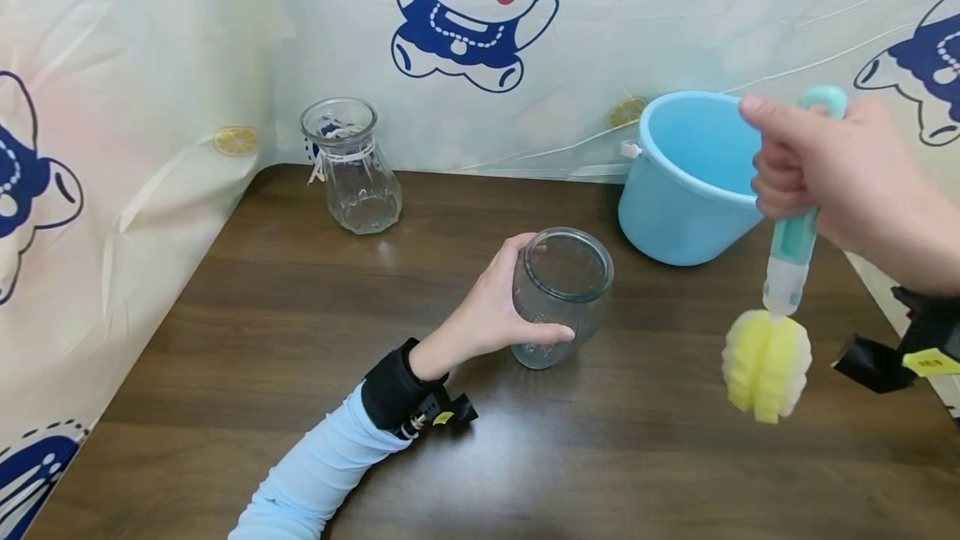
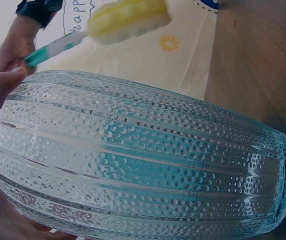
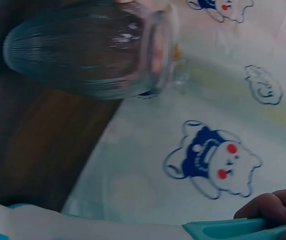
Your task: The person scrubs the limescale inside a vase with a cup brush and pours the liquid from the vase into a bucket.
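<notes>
My left hand (image 1: 504,307) grips the side of a clear textured glass jar (image 1: 558,307), which stands on the table with its round mouth up. The jar (image 2: 148,160) fills most of the left wrist view, its wall dotted with small bumps. Raised at the right, my right hand (image 1: 832,161) holds a bottle brush (image 1: 791,248) by its teal handle. The brush's yellow and white sponge head (image 1: 767,365) points down, above the table and apart from the jar. In the right wrist view, only the fingers (image 3: 273,207) on the handle and part of the brush show.
A light blue bucket (image 1: 686,182) stands at the back right, close behind the right hand. At the back left is a second glass vase (image 1: 363,190) with a white string around its neck. A printed sheet (image 1: 330,15) hangs behind the brown wooden table (image 1: 247,348).
</notes>
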The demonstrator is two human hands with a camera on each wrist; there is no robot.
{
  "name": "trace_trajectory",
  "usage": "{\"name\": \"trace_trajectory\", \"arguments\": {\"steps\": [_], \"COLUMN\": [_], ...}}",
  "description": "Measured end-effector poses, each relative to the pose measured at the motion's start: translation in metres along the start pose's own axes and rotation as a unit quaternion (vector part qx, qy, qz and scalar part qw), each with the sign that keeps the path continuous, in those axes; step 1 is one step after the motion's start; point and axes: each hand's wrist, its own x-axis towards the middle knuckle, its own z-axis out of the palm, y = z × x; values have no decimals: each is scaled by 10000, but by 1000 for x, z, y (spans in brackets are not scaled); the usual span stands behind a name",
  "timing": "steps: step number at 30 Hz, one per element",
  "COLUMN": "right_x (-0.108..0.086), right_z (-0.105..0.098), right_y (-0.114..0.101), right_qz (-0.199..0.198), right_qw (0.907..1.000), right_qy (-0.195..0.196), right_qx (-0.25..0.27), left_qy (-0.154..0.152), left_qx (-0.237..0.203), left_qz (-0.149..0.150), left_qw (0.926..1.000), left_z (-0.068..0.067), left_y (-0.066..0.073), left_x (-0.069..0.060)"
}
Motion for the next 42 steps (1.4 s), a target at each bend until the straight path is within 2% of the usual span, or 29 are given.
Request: {"name": "trace_trajectory", "arguments": {"steps": [1, 4, 8, 12, 19, 22, 28, 31, 37, 39, 42], "right_x": [-15, -26, -31, -37, -53, -57, -62, -63, -57, -52, -43], "right_z": [27, 37, 31, 24, 8, 1, -13, -15, -11, -8, -3], "right_y": [-14, -11, 6, 22, 47, 54, 69, 79, 93, 97, 104], "right_qz": [204, 685, 1196, 1411, 1880, 2030, 2281, 2339, 2412, 2436, 2377], "right_qw": [9994, 9927, 9761, 9757, 9636, 9597, 9434, 9415, 9348, 9251, 9006], "right_qy": [201, 495, 732, 621, 544, 549, 425, 404, 231, -21, -500], "right_qx": [-184, -856, -1658, -1556, -1819, -1864, -2369, -2393, -2596, -2912, -3603], "left_qy": [7, 23, 30, 43, 28, -13, -82, -91, -43, -13, 23], "left_qx": [6, 78, 129, 107, 116, 69, -88, -42, 50, 61, 88], "left_qz": [12, 54, 65, 37, -31, -112, -228, -206, -108, -70, -43], "left_qw": [10000, 10000, 9999, 9999, 9999, 9999, 9997, 9997, 9999, 10000, 9999], "left_z": [0, 0, -1, -2, -2, -4, -10, -8, -2, -1, 0], "left_y": [0, 1, 2, 1, 3, 12, 36, 29, 5, 2, 2], "left_x": [0, 0, 0, -1, -1, -3, -5, -4, -1, 0, 0]}}
